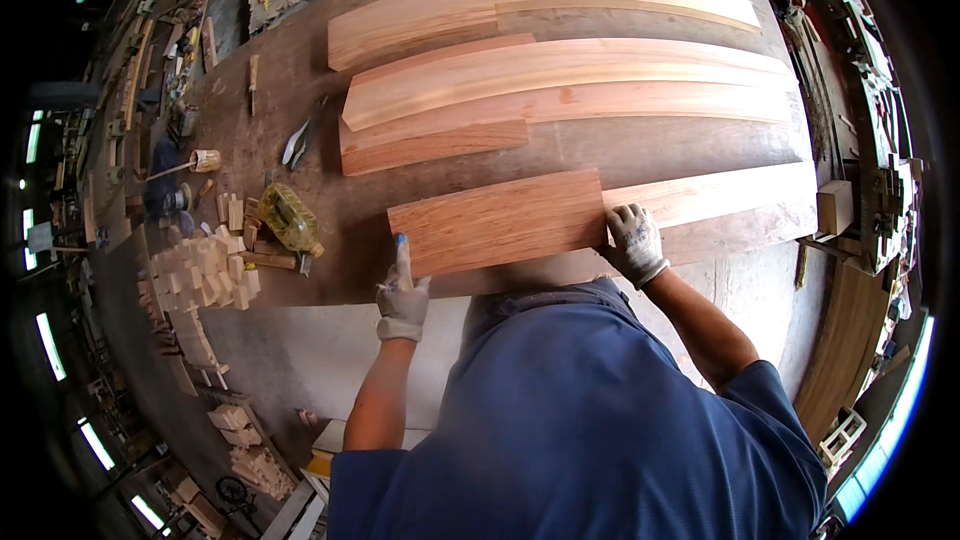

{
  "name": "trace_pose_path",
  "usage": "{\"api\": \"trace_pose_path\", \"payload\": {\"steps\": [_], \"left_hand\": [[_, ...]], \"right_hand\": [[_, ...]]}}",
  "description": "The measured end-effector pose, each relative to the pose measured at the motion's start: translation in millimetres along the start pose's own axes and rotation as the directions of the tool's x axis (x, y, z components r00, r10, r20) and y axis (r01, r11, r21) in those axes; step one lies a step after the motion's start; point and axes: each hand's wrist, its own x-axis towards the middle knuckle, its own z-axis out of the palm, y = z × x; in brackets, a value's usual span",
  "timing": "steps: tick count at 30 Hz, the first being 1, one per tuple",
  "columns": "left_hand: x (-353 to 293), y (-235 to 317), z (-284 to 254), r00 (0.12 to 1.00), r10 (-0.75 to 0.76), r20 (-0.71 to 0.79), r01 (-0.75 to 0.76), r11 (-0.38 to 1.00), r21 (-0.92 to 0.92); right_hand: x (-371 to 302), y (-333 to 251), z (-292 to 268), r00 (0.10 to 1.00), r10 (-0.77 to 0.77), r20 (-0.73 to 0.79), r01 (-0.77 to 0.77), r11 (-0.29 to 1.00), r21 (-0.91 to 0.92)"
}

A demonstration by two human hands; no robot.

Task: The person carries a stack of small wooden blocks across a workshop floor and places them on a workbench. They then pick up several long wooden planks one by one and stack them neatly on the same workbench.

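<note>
A short reddish wooden board (500, 220) lies across the near part of the brown worktable (300, 285), in front of my body. At its left end is my left hand (402, 305) in a pale work glove, index finger stretched along the end, its tip blue. The thumb sits by the near corner; the other fingers are partly hidden. My right hand (635, 240), gloved too, curls its fingers against the board's right end. Beyond that hand, a longer pale plank (730, 195) continues to the right, its left part hidden behind the board and hand.
Farther back lie long joined planks (560, 75) and another long plank (540, 0). To the left are a yellowish clear bottle (289, 218), a pile of small wood blocks (205, 270), a cup with a stick (205, 160) and pliers-like tool (295, 143). A wood block (835, 208) stands off the right edge.
</note>
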Motion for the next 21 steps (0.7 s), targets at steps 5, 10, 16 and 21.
{"api": "trace_pose_path", "payload": {"steps": [5,10,16,21], "left_hand": [[0,-1,3,0.998,0.033,-0.057,-0.035,0.999,-0.032],[0,-3,1,0.998,-0.059,0.035,0.062,0.994,-0.094],[4,10,-17,0.987,-0.111,0.117,0.128,0.98,-0.152],[0,12,-14,0.99,-0.105,0.097,0.119,0.982,-0.147]], "right_hand": [[-3,1,2,1.0,-0.015,-0.017,0.015,1.0,0.011],[-4,5,10,1.0,-0.011,-0.027,0.011,1.0,-0.002],[1,5,4,0.997,-0.057,-0.057,0.058,0.998,0.011],[1,4,2,0.999,-0.048,-0.01,0.048,0.999,0.002]]}}
